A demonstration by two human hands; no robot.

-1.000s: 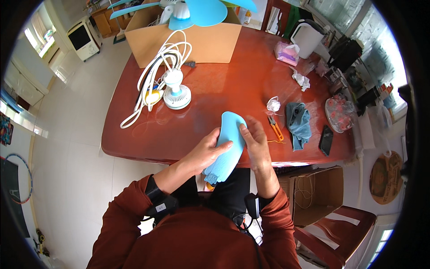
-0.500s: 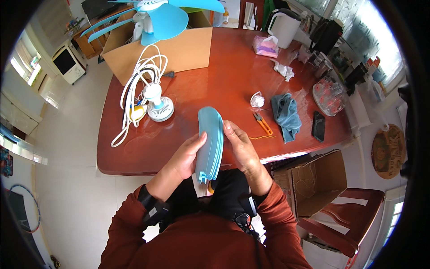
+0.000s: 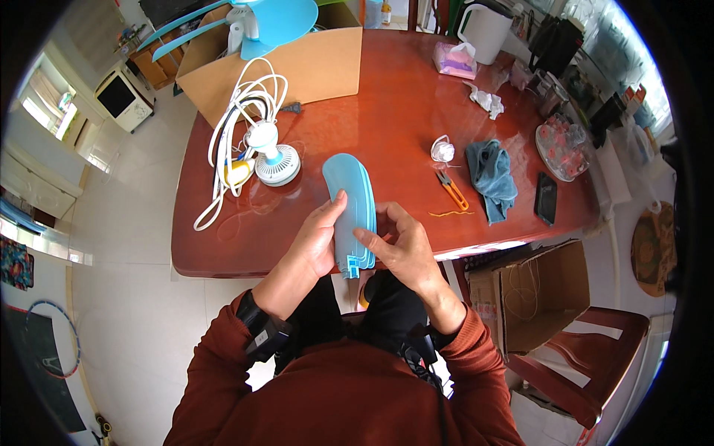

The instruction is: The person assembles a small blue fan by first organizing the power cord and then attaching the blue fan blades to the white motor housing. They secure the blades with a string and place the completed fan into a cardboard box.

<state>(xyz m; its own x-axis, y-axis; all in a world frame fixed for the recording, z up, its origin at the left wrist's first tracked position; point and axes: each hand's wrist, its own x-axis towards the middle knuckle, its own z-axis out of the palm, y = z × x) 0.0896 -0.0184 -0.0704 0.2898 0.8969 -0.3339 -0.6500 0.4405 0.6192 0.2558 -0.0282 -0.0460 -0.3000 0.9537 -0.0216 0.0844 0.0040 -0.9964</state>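
Note:
A stack of light-blue fan blades stands tilted up in front of me at the table's near edge, with notched clip ends at the bottom. My left hand is closed round its left side, thumb lying on the front face. On the lower right side, my right hand pinches the stack with its thumb in front; its other fingers are partly hidden behind. Beyond the blades, a small white-and-blue fan motor rests on the table beside its looped white cord.
A cardboard box with a blue-bladed fan stands at the far left. To the right lie orange-handled thread snips, a tied white cord bundle, a blue cloth and a phone. An open carton sits near a chair.
My right hand has moved down from the stack's upper right edge to its lower part, its thumb now on the front. The view has shifted slightly.

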